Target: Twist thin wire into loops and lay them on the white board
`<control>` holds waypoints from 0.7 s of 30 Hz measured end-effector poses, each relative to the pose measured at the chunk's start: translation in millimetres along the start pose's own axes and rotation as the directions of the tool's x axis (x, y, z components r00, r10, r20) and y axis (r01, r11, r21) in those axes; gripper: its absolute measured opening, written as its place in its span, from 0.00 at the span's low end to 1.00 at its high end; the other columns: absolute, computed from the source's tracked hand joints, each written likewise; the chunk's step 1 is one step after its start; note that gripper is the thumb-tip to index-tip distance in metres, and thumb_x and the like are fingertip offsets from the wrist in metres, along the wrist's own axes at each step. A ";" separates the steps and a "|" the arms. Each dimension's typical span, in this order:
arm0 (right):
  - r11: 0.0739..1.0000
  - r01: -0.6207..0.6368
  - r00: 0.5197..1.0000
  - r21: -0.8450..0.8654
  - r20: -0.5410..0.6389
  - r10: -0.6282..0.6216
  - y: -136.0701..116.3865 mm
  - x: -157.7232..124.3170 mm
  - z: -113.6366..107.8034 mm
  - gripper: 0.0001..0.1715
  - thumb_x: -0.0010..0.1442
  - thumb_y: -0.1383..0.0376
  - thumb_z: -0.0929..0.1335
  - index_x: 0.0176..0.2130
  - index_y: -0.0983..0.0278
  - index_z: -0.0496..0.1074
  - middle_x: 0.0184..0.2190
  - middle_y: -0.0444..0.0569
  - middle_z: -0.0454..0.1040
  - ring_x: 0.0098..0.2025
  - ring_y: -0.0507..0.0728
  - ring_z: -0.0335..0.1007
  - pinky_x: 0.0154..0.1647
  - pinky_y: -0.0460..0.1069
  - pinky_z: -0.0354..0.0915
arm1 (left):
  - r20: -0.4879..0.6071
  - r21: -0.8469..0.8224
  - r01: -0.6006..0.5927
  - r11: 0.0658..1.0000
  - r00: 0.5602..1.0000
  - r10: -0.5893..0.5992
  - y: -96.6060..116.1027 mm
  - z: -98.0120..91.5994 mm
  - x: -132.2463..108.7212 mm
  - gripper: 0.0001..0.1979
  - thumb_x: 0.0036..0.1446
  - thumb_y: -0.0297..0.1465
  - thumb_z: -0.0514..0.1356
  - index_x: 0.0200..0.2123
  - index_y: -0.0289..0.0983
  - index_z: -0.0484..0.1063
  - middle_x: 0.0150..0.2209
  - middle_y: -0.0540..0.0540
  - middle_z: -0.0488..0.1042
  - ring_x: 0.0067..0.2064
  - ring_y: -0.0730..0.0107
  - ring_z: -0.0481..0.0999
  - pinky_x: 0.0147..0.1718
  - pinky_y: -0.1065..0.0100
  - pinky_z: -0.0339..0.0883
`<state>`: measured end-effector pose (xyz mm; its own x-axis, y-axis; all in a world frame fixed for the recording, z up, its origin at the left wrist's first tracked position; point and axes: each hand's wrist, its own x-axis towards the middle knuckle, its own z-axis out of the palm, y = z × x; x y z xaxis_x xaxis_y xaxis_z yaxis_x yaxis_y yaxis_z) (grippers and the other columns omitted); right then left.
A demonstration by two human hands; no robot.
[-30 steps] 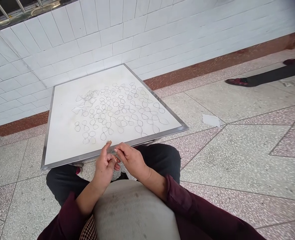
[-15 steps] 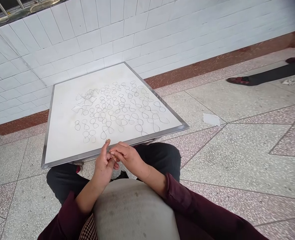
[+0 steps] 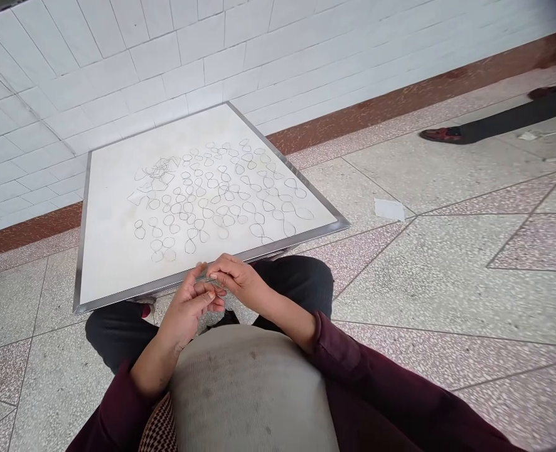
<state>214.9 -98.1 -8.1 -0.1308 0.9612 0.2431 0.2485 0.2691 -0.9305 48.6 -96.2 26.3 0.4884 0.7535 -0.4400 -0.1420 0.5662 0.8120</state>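
My left hand (image 3: 188, 306) is half curled, palm up, just off the near edge of the white table (image 3: 118, 263). Its thumb presses toward the fingers on a thin dark strand (image 3: 206, 280), which looks like wire or cord. My right hand (image 3: 238, 280) meets it from the right, thumb and forefinger pinched on the same strand. The strand's full shape is mostly hidden by the fingers. Many thin loops, twisted into figure eights (image 3: 194, 238), lie spread over the tabletop. A tangled pile of similar strands (image 3: 158, 172) sits toward the back left.
A metal strip (image 3: 278, 242) edges the tabletop, which stands close to a white tiled wall (image 3: 203, 69). My knees are under its near side. On the speckled floor at right lies a white paper piece (image 3: 390, 209); another person's leg (image 3: 508, 119) stretches in beyond it.
My left hand has opened somewhat and turned palm up, while the right keeps its pinch slightly farther up. The view has shifted a little, so the table sits higher and more left.
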 end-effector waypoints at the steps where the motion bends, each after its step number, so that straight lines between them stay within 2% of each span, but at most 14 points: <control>1: 1.000 0.001 1.000 0.005 0.002 -0.001 -0.2 -0.2 -0.3 0.10 0.67 0.63 0.63 0.36 0.60 0.73 0.32 0.46 0.69 0.37 0.54 0.67 0.39 0.50 0.66 | 0.007 -0.001 0.012 1.000 1.000 -0.012 0.8 0.5 -0.9 0.38 0.51 0.29 0.67 0.63 0.38 0.57 0.33 0.48 0.74 0.41 0.64 0.76 0.39 0.64 0.69; 4: 1.000 0.010 1.000 0.016 0.010 -0.011 -1.2 -0.8 -1.3 0.09 0.67 0.63 0.64 0.36 0.60 0.73 0.32 0.46 0.70 0.38 0.54 0.67 0.41 0.50 0.66 | 0.001 0.004 0.022 1.000 1.000 -0.022 0.6 0.7 -1.2 0.37 0.49 0.28 0.68 0.62 0.39 0.59 0.33 0.47 0.75 0.42 0.64 0.76 0.39 0.65 0.68; 7: 1.000 0.022 1.000 0.020 0.009 -0.022 -1.2 -0.8 -2.8 0.09 0.67 0.63 0.64 0.36 0.60 0.73 0.32 0.46 0.70 0.39 0.54 0.68 0.41 0.49 0.66 | -0.038 0.049 0.003 0.999 0.999 -0.001 -1.6 -0.6 0.7 0.34 0.52 0.32 0.67 0.61 0.37 0.61 0.33 0.46 0.76 0.37 0.67 0.76 0.37 0.65 0.69; 10: 0.999 0.032 0.999 0.018 0.016 -0.033 -0.4 -0.1 -4.3 0.10 0.67 0.62 0.64 0.36 0.60 0.73 0.32 0.46 0.71 0.38 0.54 0.68 0.41 0.49 0.66 | -0.086 0.117 -0.042 0.992 0.995 0.052 -2.8 -2.0 2.5 0.33 0.53 0.36 0.66 0.60 0.35 0.61 0.34 0.45 0.77 0.32 0.70 0.76 0.34 0.65 0.71; 15: 0.999 -0.002 1.000 0.032 0.008 0.002 -0.5 0.3 -1.9 0.09 0.66 0.61 0.65 0.35 0.60 0.73 0.31 0.46 0.70 0.36 0.54 0.67 0.39 0.49 0.66 | -0.137 0.187 -0.108 0.976 0.981 0.135 -3.7 -1.9 3.3 0.30 0.53 0.38 0.66 0.57 0.36 0.65 0.34 0.47 0.76 0.30 0.70 0.76 0.28 0.67 0.72; 17: 0.989 -0.073 0.997 0.132 -0.004 0.074 -0.1 -0.6 0.2 0.07 0.65 0.60 0.66 0.41 0.59 0.72 0.34 0.46 0.70 0.33 0.52 0.67 0.35 0.48 0.66 | -0.157 0.196 -0.149 0.969 0.971 0.181 -4.5 -1.4 3.8 0.26 0.53 0.38 0.66 0.55 0.37 0.68 0.33 0.48 0.76 0.31 0.70 0.77 0.28 0.69 0.72; 19: 0.947 -0.159 0.986 0.280 0.006 0.164 1.2 -1.8 1.9 0.11 0.64 0.59 0.66 0.46 0.59 0.68 0.35 0.44 0.70 0.28 0.50 0.66 0.30 0.47 0.66 | -0.181 0.187 -0.185 0.965 0.959 0.219 -5.5 -0.8 4.4 0.24 0.54 0.37 0.65 0.53 0.37 0.68 0.32 0.49 0.75 0.32 0.69 0.77 0.29 0.69 0.72; 21: 0.894 -0.223 0.972 0.387 0.026 0.232 2.8 -2.8 2.6 0.12 0.63 0.59 0.67 0.46 0.60 0.67 0.32 0.42 0.70 0.25 0.48 0.64 0.28 0.46 0.66 | -0.194 0.172 -0.205 0.963 0.952 0.237 -6.4 -0.2 4.9 0.24 0.55 0.38 0.65 0.53 0.37 0.68 0.32 0.49 0.75 0.34 0.68 0.78 0.31 0.68 0.73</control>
<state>213.5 -100.2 -12.1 -0.0946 0.9954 0.0137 -0.1203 0.0022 -0.9927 51.7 -96.1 18.8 0.2641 0.9164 -0.3008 -0.0884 0.3336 0.9386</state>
